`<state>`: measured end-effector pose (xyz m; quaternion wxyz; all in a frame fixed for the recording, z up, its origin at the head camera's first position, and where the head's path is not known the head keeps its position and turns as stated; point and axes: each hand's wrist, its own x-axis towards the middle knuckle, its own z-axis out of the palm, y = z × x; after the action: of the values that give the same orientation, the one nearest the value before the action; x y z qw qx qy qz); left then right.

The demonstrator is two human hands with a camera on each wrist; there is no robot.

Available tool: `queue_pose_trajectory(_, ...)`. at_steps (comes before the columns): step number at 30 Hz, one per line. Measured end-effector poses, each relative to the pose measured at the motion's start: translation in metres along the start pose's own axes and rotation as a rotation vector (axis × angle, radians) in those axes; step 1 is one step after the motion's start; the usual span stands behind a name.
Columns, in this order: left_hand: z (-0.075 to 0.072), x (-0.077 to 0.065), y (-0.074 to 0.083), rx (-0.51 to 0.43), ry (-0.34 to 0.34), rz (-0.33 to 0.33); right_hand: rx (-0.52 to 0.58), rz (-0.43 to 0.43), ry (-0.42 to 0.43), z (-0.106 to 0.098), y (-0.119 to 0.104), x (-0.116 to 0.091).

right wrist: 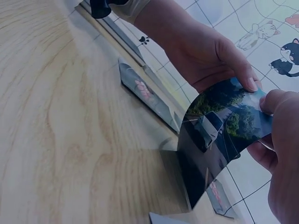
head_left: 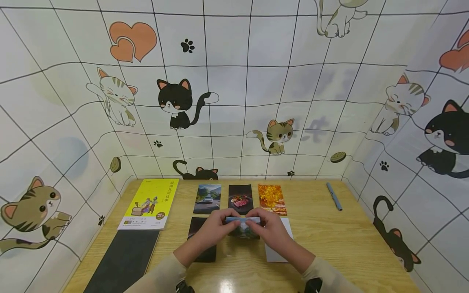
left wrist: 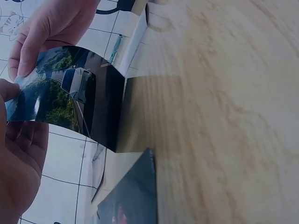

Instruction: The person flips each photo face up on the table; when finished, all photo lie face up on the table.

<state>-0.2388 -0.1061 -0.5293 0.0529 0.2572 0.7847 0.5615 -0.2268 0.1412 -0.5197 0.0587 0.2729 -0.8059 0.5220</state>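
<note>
A glossy photo card (head_left: 244,231) with a car on a tree-lined road is held upright, bowed, above the tabletop. My left hand (head_left: 215,226) pinches its top edge on the left, and my right hand (head_left: 270,230) pinches it on the right, thumbs close together. In the left wrist view the card (left wrist: 77,88) curves between both hands; its lower edge is close to the wood, though contact is unclear. A dark card (head_left: 206,254) lies beside my left forearm. Partly under my right hand lies a white card (head_left: 275,253).
Behind the hands lie a car photo (head_left: 207,198), a photo of sliced meat (head_left: 240,199) and a yellow foliage photo (head_left: 272,199). To the left are a yellow book (head_left: 150,203) and a black notebook (head_left: 121,260). A blue-grey pen (head_left: 334,196) lies at the right.
</note>
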Motion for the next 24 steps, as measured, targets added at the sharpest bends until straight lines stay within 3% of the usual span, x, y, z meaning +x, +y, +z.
queue_pose_trajectory(11, -0.003, 0.006, 0.008, -0.041, 0.031, 0.021, -0.017, 0.062, 0.018, -0.003, -0.003, 0.005)
queue_pose_trajectory(24, 0.001, 0.011, -0.004, 0.027, 0.057, -0.029, -0.019, 0.162, -0.017, -0.001, 0.011, 0.01)
